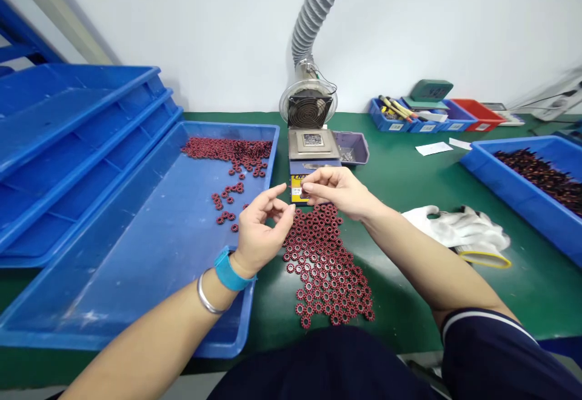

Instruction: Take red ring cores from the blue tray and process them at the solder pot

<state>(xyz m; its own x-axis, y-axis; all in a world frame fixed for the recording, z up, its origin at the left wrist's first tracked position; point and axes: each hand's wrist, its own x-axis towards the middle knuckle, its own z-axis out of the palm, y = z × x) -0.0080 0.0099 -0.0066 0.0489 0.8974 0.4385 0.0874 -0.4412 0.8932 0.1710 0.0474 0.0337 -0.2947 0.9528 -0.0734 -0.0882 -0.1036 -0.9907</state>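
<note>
My left hand is raised in front of the soldering pot, thumb and forefinger apart and nothing visible between them. To its right, my right hand pinches thumb against fingers; a small dark bit shows at the fingertips, too covered to name. Below both hands, many small red toothed rings with metallic inner rims lie spread flat on the green table. Just beyond the hands stands a blue-and-yellow box-shaped heater with a square silvery well on top. More red rings are heaped at the far end of a blue tray on the left.
Stacked blue trays stand far left. A grey duct hose with a fan hangs behind the heater, beside a purple bin. White gloves lie right, near a blue tray of dark parts. Small bins line the back.
</note>
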